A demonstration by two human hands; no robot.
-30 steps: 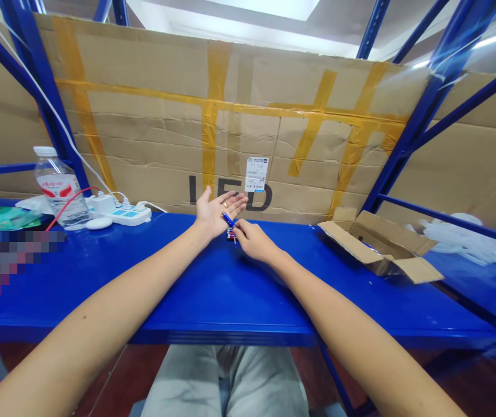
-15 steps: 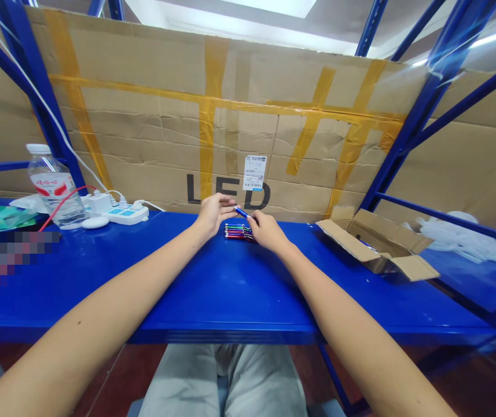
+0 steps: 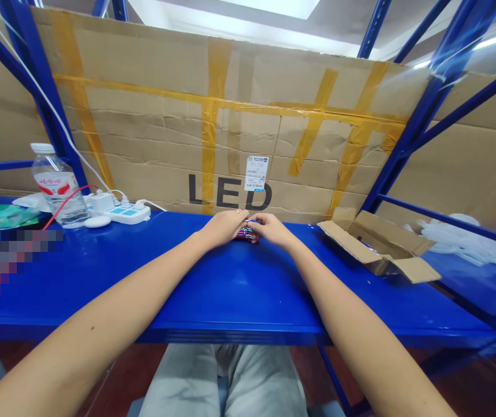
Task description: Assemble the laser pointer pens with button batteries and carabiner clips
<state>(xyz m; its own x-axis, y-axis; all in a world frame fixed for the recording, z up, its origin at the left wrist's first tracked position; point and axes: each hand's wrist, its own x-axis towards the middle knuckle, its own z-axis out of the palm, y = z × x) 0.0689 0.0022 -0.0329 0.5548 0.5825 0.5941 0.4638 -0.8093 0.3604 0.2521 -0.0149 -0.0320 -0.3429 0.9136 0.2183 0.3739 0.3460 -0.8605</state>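
A row of colourful pens (image 3: 246,234), several in number with shiny metal parts, lies side by side on the blue tabletop in front of me. My left hand (image 3: 225,227) is curled over their left ends, its fingers closed against them and hiding that side. From the right, my right hand (image 3: 272,229) pinches a blue pen (image 3: 253,220) at the far side of the row. Most of this pen is covered by my fingers, and the fingertips of both hands almost meet above the row.
An opened cardboard box (image 3: 373,243) with something blue inside sits to the right. On the left stand a water bottle (image 3: 59,188) and a white power strip (image 3: 128,213) with plugs and cables. A large taped cardboard sheet (image 3: 161,133) closes off the back.
The blue pen has come down from above the row to its far side. My left hand has moved right and down, from open beside the pen's tip to closed over the pens' left ends.
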